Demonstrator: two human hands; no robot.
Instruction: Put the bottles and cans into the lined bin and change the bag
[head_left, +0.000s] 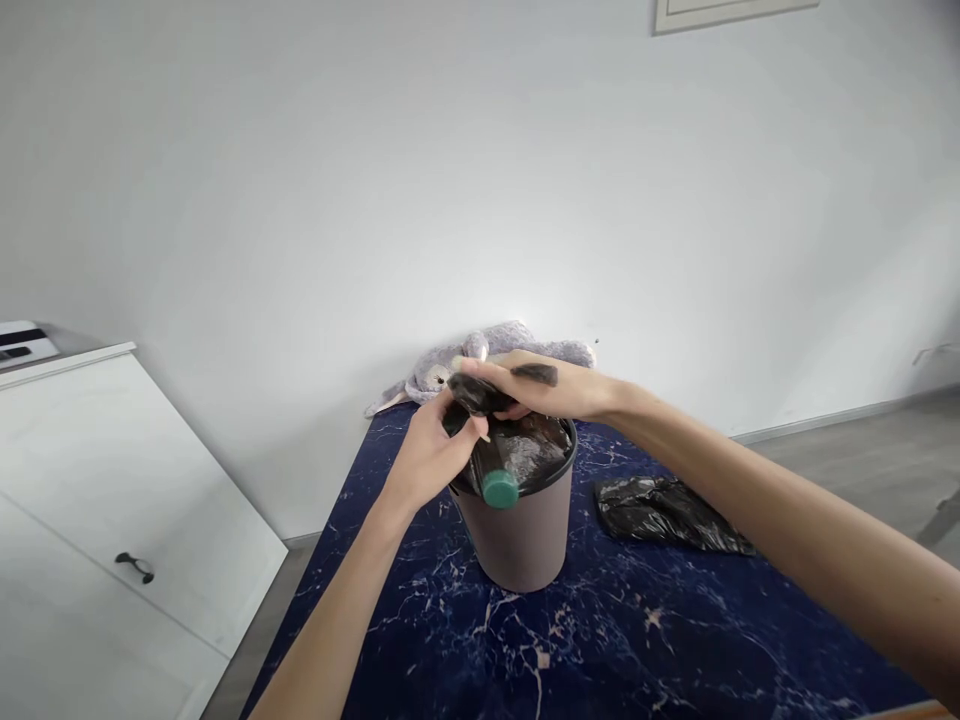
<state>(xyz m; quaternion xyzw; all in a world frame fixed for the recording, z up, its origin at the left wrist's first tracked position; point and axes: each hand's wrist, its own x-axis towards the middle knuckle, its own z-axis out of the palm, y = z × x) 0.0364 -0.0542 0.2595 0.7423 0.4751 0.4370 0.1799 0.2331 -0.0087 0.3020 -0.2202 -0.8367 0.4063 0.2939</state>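
Observation:
A grey-brown trash bin (519, 540) with a dark rim stands on the blue marbled table. Inside it is a black trash bag (534, 452), gathered upward at the top. My left hand (433, 450) grips the bag's bunched plastic from the left. My right hand (547, 385) closes on the same bunch from above and the right, with black plastic showing between its fingers. A green cap (500, 489), seemingly of a bottle, pokes out over the bin's near rim; the rest of that item is largely covered by the bag and my left hand.
Another black plastic bag (667, 512) lies crumpled on the table (450, 640) to the right. A grey plush toy (517, 338) lies behind the bin by the white wall. A white cabinet (105, 480) with a dark handle is at left.

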